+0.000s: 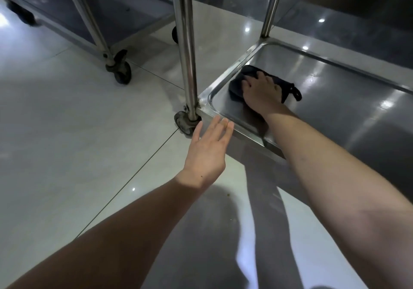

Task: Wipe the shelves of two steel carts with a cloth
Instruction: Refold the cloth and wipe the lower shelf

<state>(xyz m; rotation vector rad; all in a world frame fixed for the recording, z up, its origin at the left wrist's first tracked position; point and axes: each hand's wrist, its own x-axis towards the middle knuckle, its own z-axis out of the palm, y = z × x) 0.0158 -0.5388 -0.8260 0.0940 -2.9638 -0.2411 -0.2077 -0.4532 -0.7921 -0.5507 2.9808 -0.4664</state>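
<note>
Cloth (pixel 237 87), dark and bunched, lies on the bottom shelf (pixel 335 100) of the near cart, close to the shelf's front left corner, with a thin loop of it trailing out to the right. The right hand (pixel 260 93) lies flat on top of it, fingers spread and fairly straight, pressing it down against the steel; the forearm crosses over the shelf's raised rim. The left hand (pixel 206 147) is open too, fingers straight and together, holding nothing; its fingertips are at the shelf's front edge, just beside the corner post (pixel 186 42), though I cannot tell whether they touch it. A caster (pixel 184 123) sits under that post on the pale tiled floor (pixel 55 121). A second cart (pixel 93 20) stands well apart at the upper left, its own wheel (pixel 121 71) turned toward us.
</note>
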